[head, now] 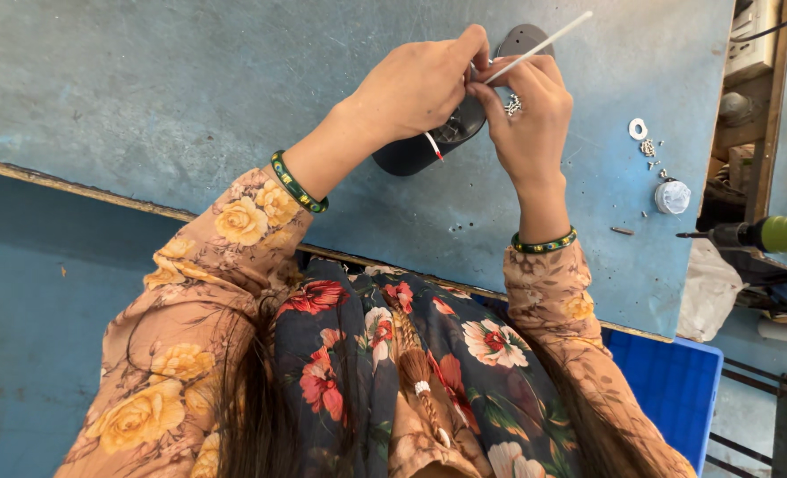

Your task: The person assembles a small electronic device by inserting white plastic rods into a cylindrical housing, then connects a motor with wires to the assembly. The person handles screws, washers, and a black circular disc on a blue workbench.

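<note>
A black rounded part (411, 152) rests on the blue worktable (190, 97), with a red and white wire at its side. My left hand (420, 84) grips the top of this part from the left. My right hand (526, 111) meets it from the right, fingers pinched on a thin white wire or sleeve (544, 40) that sticks up to the right. A ring sits on one right finger. Both wrists wear green bangles. What lies between the fingertips is hidden.
A white washer (638, 129), several small screws (650, 150) and a small white cap (672, 196) lie at the table's right. A powered screwdriver with a green grip (765, 235) hangs at the right edge. A blue crate (668, 381) stands below the table.
</note>
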`<control>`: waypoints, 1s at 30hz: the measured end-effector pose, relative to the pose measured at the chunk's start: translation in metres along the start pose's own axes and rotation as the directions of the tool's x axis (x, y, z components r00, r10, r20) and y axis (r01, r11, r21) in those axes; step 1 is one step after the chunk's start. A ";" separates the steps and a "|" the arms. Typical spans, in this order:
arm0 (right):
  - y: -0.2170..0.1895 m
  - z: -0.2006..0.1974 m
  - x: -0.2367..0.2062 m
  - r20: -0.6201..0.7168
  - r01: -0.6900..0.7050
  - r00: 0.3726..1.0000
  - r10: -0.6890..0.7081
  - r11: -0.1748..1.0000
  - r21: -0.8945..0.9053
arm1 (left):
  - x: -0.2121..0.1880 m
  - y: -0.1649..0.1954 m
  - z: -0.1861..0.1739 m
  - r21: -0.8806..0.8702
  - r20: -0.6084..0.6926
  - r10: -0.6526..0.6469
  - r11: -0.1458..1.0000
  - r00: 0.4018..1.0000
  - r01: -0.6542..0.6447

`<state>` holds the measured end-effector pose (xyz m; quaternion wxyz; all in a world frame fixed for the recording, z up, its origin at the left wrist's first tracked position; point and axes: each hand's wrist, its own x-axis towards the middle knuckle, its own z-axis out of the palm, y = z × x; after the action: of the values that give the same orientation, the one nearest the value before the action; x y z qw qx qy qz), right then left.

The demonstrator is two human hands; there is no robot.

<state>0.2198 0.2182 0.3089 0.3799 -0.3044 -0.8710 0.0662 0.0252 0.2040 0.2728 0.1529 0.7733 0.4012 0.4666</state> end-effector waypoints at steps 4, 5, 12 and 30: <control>0.003 0.001 0.000 0.013 0.003 1.000 -0.003 1.000 -0.029 | 0.001 0.002 0.002 -0.017 -0.039 -0.015 1.000 0.999 0.014; 0.005 0.001 0.001 0.012 0.004 1.000 -0.004 0.999 -0.032 | 0.000 0.004 0.002 -0.030 -0.070 -0.036 0.999 0.997 0.034; 0.018 0.006 0.000 0.081 0.057 0.996 -0.046 0.989 -0.139 | -0.003 0.000 -0.014 -0.390 -0.051 0.120 0.911 0.991 -0.131; 0.015 -0.001 -0.033 -0.091 -0.146 0.980 0.176 0.953 0.264 | 0.011 0.002 0.005 -0.144 -0.101 -0.043 0.989 0.994 0.028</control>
<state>0.2450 0.2114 0.2843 0.4582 -0.3260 -0.8044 0.1916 0.0328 0.2118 0.2774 0.1946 0.7278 0.3881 0.5308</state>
